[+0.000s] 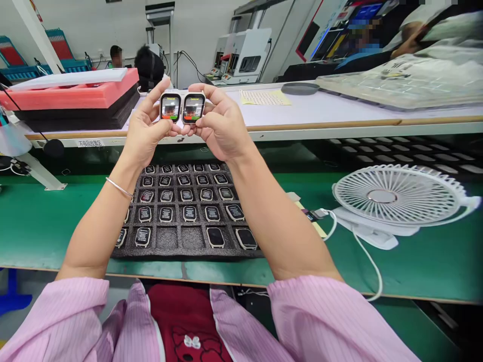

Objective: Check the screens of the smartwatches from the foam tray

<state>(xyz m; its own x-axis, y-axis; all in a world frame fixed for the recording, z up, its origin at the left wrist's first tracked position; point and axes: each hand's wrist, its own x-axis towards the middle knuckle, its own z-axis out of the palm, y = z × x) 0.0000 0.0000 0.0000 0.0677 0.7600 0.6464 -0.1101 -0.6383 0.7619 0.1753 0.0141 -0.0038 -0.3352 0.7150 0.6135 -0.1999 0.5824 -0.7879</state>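
Grip engaged on both sides: the left hand (pixel 145 121) pinches the left watch (pixel 170 107) by its edges, and the right hand (pixel 221 120) pinches the right watch (pixel 193 108) in like manner, fingers above and thumb below. Both lit screens face the person, side by side, with long axes close to upright; I cannot tell whether the cases touch. The pair is raised before the shelf (pixel 279 115), well above the green table (pixel 415 271). Principal relation: the foam tray (pixel 158 253) lies below the grip and nearer the person's body, between the forearms. In its near row the left pocket (pixel 166 238) and the right pocket (pixel 192 238) show their foam floors, each roughly beneath the watch of its own side; each hand thus appears nearer its like-sided pocket. Seated watches (pixel 189 213) occupy pockets around these, lying face up, long axes apparently running away from the person, whereas the held pair stands on end. To the right, a white fan (pixel 381 195) rests on the table, well apart from either hand.
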